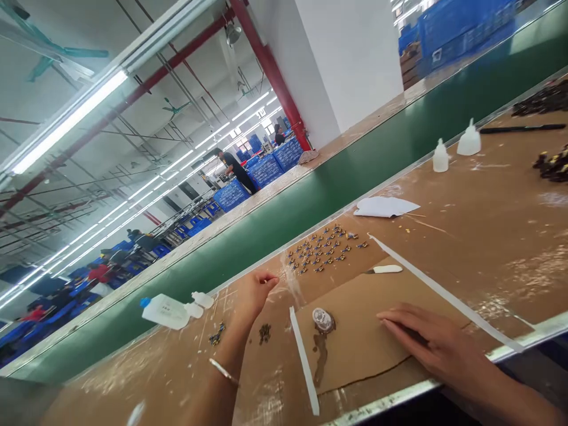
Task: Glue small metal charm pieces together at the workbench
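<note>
- Left hand (256, 291): reached forward, forearm stretched out, wrist straight. Fingers curled in, tips drawn against the thumb. Cannot tell whether anything is pinched.
- Right hand (428, 342): palm down, laid flat, fingers extended and close together, pointing to the person's left.
- The two are well apart.

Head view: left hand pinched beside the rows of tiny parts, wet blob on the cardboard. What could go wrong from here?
1. The left hand sits close to the rows of small parts; a wrist sweep could scatter them.
2. The wet blob trails down the cardboard sheet; the right hand, flat on that sheet, might smear it.
</note>
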{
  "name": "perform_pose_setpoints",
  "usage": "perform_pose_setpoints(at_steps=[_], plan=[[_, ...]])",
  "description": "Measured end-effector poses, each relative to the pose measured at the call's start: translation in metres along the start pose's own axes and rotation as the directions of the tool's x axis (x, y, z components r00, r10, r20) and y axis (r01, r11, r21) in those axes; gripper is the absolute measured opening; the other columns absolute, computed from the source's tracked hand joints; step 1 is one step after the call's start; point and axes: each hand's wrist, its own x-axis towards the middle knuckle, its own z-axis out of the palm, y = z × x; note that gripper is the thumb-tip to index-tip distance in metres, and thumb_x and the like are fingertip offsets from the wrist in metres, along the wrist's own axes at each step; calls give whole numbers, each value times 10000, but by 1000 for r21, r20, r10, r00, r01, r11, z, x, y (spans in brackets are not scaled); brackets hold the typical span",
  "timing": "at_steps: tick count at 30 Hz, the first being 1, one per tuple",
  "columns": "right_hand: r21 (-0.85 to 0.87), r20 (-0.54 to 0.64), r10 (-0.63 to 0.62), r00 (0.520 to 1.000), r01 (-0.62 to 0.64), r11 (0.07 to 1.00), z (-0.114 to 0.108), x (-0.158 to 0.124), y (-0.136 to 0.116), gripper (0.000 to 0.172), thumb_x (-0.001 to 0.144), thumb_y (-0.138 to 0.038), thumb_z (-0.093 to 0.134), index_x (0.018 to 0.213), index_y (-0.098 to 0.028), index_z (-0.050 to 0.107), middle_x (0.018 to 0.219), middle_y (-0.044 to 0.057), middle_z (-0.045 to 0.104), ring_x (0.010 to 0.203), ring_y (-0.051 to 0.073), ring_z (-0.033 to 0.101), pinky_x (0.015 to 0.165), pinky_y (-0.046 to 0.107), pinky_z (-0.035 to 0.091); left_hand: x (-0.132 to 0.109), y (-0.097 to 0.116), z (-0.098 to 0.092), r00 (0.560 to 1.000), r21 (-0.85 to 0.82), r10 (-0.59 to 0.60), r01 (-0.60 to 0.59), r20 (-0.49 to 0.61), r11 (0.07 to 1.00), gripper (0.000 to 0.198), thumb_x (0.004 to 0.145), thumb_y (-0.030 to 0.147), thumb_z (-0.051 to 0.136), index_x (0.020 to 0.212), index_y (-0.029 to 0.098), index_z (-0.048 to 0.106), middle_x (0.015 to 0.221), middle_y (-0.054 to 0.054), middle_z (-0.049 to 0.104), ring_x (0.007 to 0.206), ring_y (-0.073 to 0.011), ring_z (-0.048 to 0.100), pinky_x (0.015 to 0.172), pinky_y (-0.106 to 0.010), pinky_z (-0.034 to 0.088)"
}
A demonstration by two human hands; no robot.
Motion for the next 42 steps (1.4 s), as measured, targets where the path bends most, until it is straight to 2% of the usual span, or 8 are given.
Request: perform_pose_setpoints(at_steps=[3,7,10,13,20,30,36,42], plan=[[-36,-24,-39,999,38,999,1,-1,1,253,892,-326,436,881,-215,664,843,27,693,772,141,666,694,219,547,-45,-37,-13,998,47,-45,47,-47,998,179,679,322,596,636,174,688,545,12,616,532,-138,538,559,-252,375],[-63,-29,-71,997,69,996,-1,2,-3,308,903,-354,409,839,-208,673,832,25,702,732,138,675,634,204,556,-92,-85,-5,986,104,-66,83,-153,991,191,707,303,550,690,199,709,697,-32,692,658,-183,610,643,-280,427],[-100,-20,-88,996,86,991,-3,4,-4,356,907,-392,386,820,-206,677,831,27,705,731,148,680,649,222,567,-107,-111,1,970,149,-55,92,-236,985,210,746,281,518,726,200,710,763,-53,698,714,-197,621,677,-300,436],[-117,-7,-81,997,80,990,-3,2,-2,369,905,-421,376,823,-225,678,851,15,706,753,152,681,676,235,571,-111,-124,3,968,185,-22,70,-249,980,214,779,275,509,748,199,707,770,-55,692,707,-189,620,657,-293,440],[-56,53,10,999,-7,998,-3,2,-3,353,887,-444,398,820,-243,679,845,7,707,720,124,676,632,178,553,-111,-114,14,981,277,128,-84,-147,957,196,829,226,500,840,226,696,868,-22,682,832,-149,609,770,-266,444],[-41,35,15,999,-14,999,-6,7,-10,382,897,-439,370,792,-232,673,812,13,706,691,132,674,609,204,551,-105,-98,18,951,544,294,-197,-96,816,197,830,182,507,730,180,677,742,-55,649,723,-182,591,698,-313,418],[-15,51,103,993,-103,995,-7,6,-11,462,892,-522,348,795,-212,676,821,40,707,709,134,673,587,193,532,-116,-85,15,871,604,489,-364,-49,709,216,875,175,455,799,190,657,775,-54,651,766,-183,567,786,-376,386],[-24,70,60,996,-59,998,-7,5,-11,380,903,-446,381,825,-204,664,821,36,699,714,122,662,602,192,517,-150,-78,21,740,498,666,-615,97,611,191,895,215,453,885,218,644,784,-33,655,724,-135,555,715,-290,440]])
